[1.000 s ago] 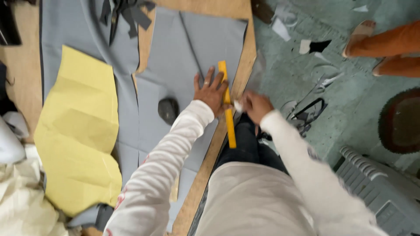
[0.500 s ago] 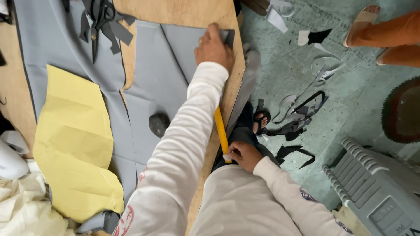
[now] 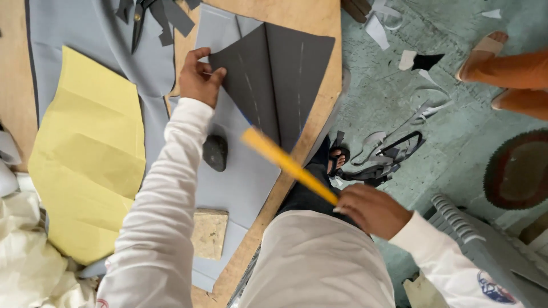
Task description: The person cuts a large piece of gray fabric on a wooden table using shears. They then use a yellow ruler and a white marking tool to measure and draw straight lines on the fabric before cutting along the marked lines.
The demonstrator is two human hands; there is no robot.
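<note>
My left hand [image 3: 200,78] grips the corner of a grey fabric piece [image 3: 245,171] and folds it over, so its dark underside [image 3: 279,85] with pale chalk lines faces up. My right hand [image 3: 371,210] holds a yellow ruler [image 3: 285,163] by its near end, lifted at a slant above the table's edge. A dark round stone [image 3: 215,152] and a tan block [image 3: 208,232] rest on the grey piece as weights.
A yellow paper pattern [image 3: 85,154] lies on more grey cloth [image 3: 97,34] on the wooden table [image 3: 311,17]. Scissors [image 3: 138,20] and grey scraps sit at the top. Another person's feet [image 3: 502,68] stand on the green floor, with scraps, a sandal [image 3: 339,159], a round mat [image 3: 519,168] and a grey crate [image 3: 479,251].
My left hand has pulled the far corner of the grey piece back toward me, turning its dark side up. My right hand has lifted the ruler off the fabric.
</note>
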